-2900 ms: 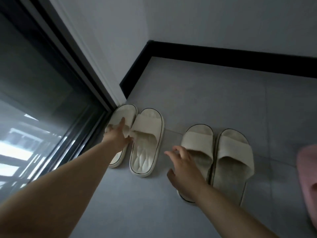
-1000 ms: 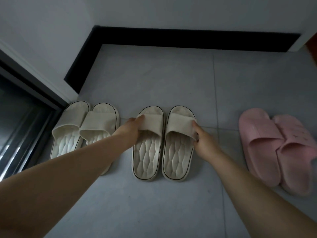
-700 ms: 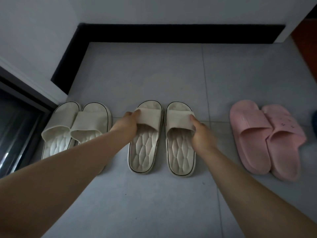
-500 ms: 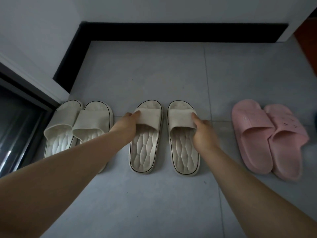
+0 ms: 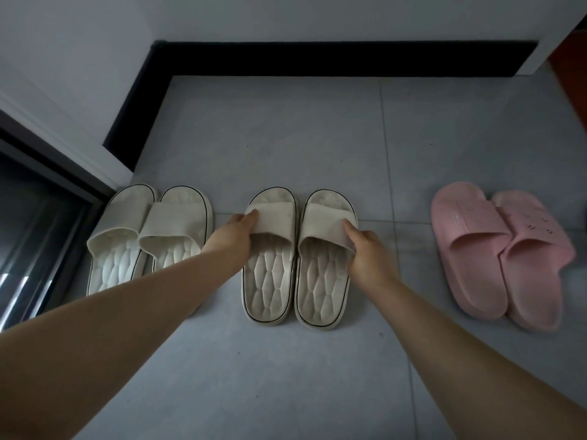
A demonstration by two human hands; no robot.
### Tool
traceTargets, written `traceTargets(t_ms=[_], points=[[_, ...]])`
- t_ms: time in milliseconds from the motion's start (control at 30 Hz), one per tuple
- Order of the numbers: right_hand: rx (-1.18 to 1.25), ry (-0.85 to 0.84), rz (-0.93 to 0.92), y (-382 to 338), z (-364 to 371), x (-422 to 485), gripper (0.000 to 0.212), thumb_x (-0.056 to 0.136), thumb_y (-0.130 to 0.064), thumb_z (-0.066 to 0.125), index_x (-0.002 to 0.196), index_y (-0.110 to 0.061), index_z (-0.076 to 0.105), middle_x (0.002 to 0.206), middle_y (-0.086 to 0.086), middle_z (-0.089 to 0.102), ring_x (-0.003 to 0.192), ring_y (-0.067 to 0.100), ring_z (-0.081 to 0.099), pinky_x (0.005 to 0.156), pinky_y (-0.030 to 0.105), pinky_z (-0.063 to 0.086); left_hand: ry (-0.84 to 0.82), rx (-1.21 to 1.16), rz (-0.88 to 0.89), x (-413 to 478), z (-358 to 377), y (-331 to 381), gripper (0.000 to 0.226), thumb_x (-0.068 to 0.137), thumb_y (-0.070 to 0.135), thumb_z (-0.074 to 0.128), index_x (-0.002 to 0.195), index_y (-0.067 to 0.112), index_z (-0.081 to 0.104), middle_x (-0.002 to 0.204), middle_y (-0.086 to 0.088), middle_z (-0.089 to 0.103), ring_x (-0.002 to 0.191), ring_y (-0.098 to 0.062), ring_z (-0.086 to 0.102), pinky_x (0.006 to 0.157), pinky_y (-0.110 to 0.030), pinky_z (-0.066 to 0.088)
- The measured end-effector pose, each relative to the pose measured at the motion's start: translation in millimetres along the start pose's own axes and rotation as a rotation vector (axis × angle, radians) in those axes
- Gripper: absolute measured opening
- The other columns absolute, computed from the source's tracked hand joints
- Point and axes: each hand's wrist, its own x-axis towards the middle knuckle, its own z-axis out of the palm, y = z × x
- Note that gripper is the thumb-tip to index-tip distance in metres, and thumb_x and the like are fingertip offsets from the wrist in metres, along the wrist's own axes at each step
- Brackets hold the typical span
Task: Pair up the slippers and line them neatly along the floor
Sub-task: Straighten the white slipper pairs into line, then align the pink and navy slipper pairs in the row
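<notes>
Three pairs of slide slippers sit in a row across the middle of the frame, toes toward the black skirting board (image 5: pixel 317 60) at the top. The centre pair (image 5: pixel 270 281) is cream, with a thin dark line round each sole, a broad plain strap and a pebble-patterned footbed. Its two slippers lie side by side, parallel and nearly touching.

The left hand (image 5: pixel 233 238) pinches the outer strap edge of one slipper and the right hand (image 5: pixel 370 250) pinches the outer strap edge of the other. The hands are apart, with the pair between them.

A matching cream pair (image 5: pixel 178 227) lies at mid-left beside the dark door frame (image 5: pixel 47 166), partly under the forearm. A pink pair (image 5: pixel 502 249) lies at mid-right, one slipper overlapping the other. Bare grey floor tile (image 5: pixel 286 138) separates the pairs and runs up to the skirting.
</notes>
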Motion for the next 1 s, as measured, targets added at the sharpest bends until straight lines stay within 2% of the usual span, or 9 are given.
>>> traceTargets(t_ms=[267,333,400,467,600,700,833,900,1000], points=[[0.046,-0.012,0.025,-2.4,9.5,-4.3,0.064,0.089,-0.001,0.04,0.146,-0.025,0.023,0.135,0.013,0.043,0.119,0.031,0.049,0.096,0.032,0.039,-0.002,0.139,0.032,-4.2,-4.4,-1.3,0.052,0.095,0.017,0.036,0.145,0.022,0.024,0.148,-0.011,0.033,0.121,-0.035,0.049,0.099,-0.038,0.04],[0.062,-0.035,0.011,0.9,5.5,-5.0,0.06,0.092,-0.008,0.041,0.147,-0.024,0.022,0.137,0.012,0.043,0.12,0.029,0.049,0.096,0.031,0.038,-0.011,0.194,0.026,-5.0,-10.9,4.7,0.05,0.093,0.029,0.045,0.139,0.018,0.031,0.137,-0.015,0.043,0.116,-0.037,0.052,0.093,-0.041,0.044],[0.083,-0.071,-0.008,6.1,-1.0,-7.5,0.06,0.092,-0.012,0.044,0.147,-0.021,0.021,0.14,0.011,0.043,0.119,0.028,0.05,0.096,0.03,0.038,-0.021,0.291,0.006,-4.5,-19.9,14.6,0.063,0.085,0.049,0.053,0.135,0.014,0.034,0.129,-0.013,0.046,0.115,-0.038,0.052,0.091,-0.044,0.044],[0.093,-0.119,-0.021,12.9,-6.4,-14.0,0.064,0.09,-0.011,0.048,0.147,-0.019,0.019,0.143,0.011,0.042,0.12,0.028,0.05,0.099,0.031,0.038,-0.006,0.41,0.067,-1.6,-22.4,28.1,0.073,0.081,0.052,0.056,0.137,0.012,0.032,0.134,-0.012,0.045,0.122,-0.036,0.046,0.1,-0.043,0.038],[0.097,-0.142,0.043,30.3,-27.0,-30.3,0.068,0.088,-0.008,0.051,0.146,-0.02,0.018,0.144,0.01,0.035,0.123,0.027,0.048,0.102,0.033,0.038,-0.028,0.462,0.277,-0.4,-10.1,71.5,0.08,0.081,0.036,0.056,0.146,0.013,0.015,0.15,-0.008,0.029,0.139,-0.029,0.025,0.117,-0.044,0.011],[-0.095,-0.213,0.014,52.1,-68.3,-41.2,0.065,0.088,-0.009,0.049,0.145,-0.021,0.021,0.143,0.011,0.036,0.124,0.027,0.047,0.103,0.032,0.039,-0.067,0.449,0.453,-10.8,5.1,119.5,0.081,0.083,0.035,0.053,0.148,0.016,0.01,0.155,-0.005,0.02,0.144,-0.026,0.013,0.118,-0.046,0.0],[-0.505,-0.436,-0.039,90.2,-153.1,-64.6,0.058,0.089,-0.017,0.048,0.142,-0.025,0.025,0.141,0.005,0.037,0.125,0.023,0.044,0.1,0.027,0.037,-0.067,0.345,0.694,-26.3,19.5,189.2,0.071,0.085,0.024,0.051,0.147,0.018,0.017,0.152,-0.003,0.027,0.143,-0.021,0.017,0.118,-0.041,-0.005],[-0.606,-0.523,0.002,108.6,-197.1,-84.1,0.055,0.089,-0.023,0.049,0.14,-0.03,0.028,0.138,-0.002,0.038,0.122,0.018,0.045,0.094,0.022,0.037,-0.07,0.301,0.771,-33.6,25.1,219.9,0.066,0.087,0.023,0.049,0.147,0.018,0.021,0.151,-0.002,0.031,0.142,-0.02,0.019,0.118,-0.038,-0.006],[-0.666,-0.55,0.065,139.8,-250.0,-109.6,0.049,0.089,-0.027,0.048,0.135,-0.037,0.032,0.132,-0.01,0.038,0.114,0.009,0.045,0.094,0.023,0.041,-0.094,0.304,0.81,-38.8,35.5,257.0,0.061,0.091,0.025,0.046,0.146,0.019,0.022,0.151,-0.002,0.03,0.142,-0.02,0.019,0.119,-0.038,-0.005]])
